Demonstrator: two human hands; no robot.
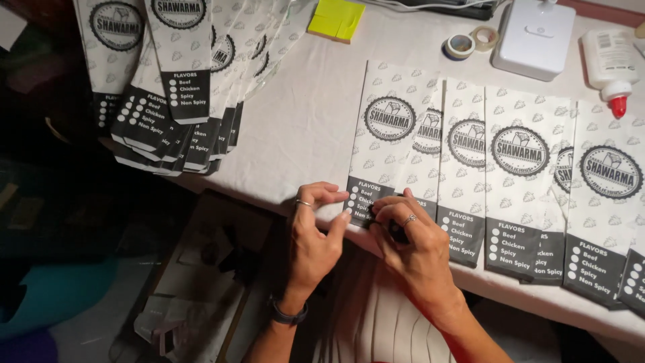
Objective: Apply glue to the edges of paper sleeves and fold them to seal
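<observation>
A row of white printed paper bags with dark bottom bands lies along the table's front edge. My left hand (pixel 314 232) pinches the lower left corner of the leftmost bag (pixel 390 144) with thumb and fingers. My right hand (pixel 411 236), wearing a ring, presses on the same bag's dark bottom band, fingers curled over it. Both hands meet at the table's edge. What lies under the right fingers is hidden.
A fanned stack of the same bags (pixel 176 81) lies at the back left. A yellow sticky-note pad (pixel 336 18), two tape rolls (pixel 470 42), a white box-shaped device (pixel 534 37) and a white glue bottle with a red tip (pixel 610 67) stand at the back. Dark floor lies left.
</observation>
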